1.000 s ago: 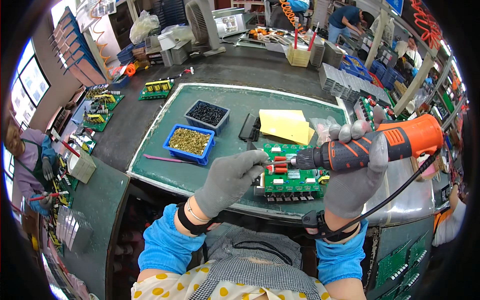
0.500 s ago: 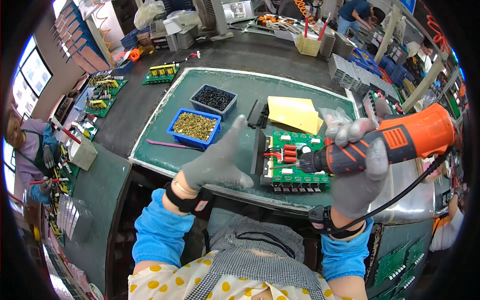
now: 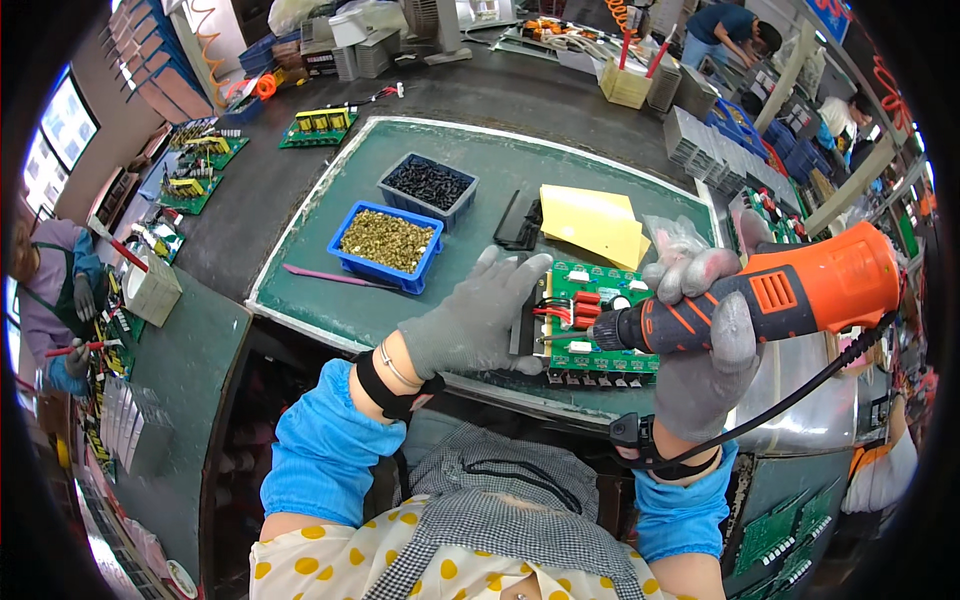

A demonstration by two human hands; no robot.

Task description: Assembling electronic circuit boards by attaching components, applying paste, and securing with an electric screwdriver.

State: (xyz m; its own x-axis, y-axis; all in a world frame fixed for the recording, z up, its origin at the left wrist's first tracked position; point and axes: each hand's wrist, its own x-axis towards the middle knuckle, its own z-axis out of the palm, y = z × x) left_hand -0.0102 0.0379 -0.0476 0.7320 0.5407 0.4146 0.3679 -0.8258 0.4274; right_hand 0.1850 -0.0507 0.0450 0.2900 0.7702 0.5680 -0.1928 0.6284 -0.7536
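Note:
My right hand (image 3: 700,385), in a grey glove, grips an orange and black electric screwdriver (image 3: 790,287). Its bit points left over a green circuit board (image 3: 612,366) with red parts and white blocks. Along the board's left side stands a black plate (image 3: 522,325). My left hand (image 3: 465,320), also gloved, is open with its fingers spread. It lies against that plate, fingertips near the board's upper left corner; whether it presses cannot be made out. The screwdriver's tip is close to the board's left part, and contact is unclear.
A blue bin (image 3: 385,277) of brass-coloured small parts and a grey bin (image 3: 458,215) of black ones stand behind my left hand. Nearby lie a purple stick (image 3: 330,275), yellow sheets (image 3: 595,222) and a clear plastic bag (image 3: 675,238). The screwdriver's cable (image 3: 790,412) hangs beside my right forearm. Co-workers sit left and far right.
My left hand has moved right and down onto the black plate at the board's left side. The screwdriver in my right hand has shifted slightly left.

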